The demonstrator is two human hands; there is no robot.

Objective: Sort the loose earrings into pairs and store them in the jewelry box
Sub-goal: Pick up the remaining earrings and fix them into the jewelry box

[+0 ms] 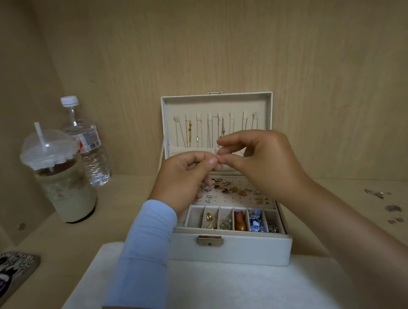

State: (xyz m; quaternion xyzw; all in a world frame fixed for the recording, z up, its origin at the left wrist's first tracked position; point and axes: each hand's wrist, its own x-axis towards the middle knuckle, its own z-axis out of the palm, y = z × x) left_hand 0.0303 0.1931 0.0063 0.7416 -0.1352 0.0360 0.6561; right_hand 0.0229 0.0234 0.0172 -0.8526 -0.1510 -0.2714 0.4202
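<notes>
While left hand [186,169] and right hand [260,157] pinch thin earring [218,153] | rectangular jewelry box [240,254] open

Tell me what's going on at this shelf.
A person is sorting earrings. The left hand and right hand both pinch what looks like a small earring above the open jewelry box, which sits on a white cloth. Many stored earrings are already set in the box's pegged panel. A few loose earrings lie on the shelf to the right, not yet stored.
</notes>
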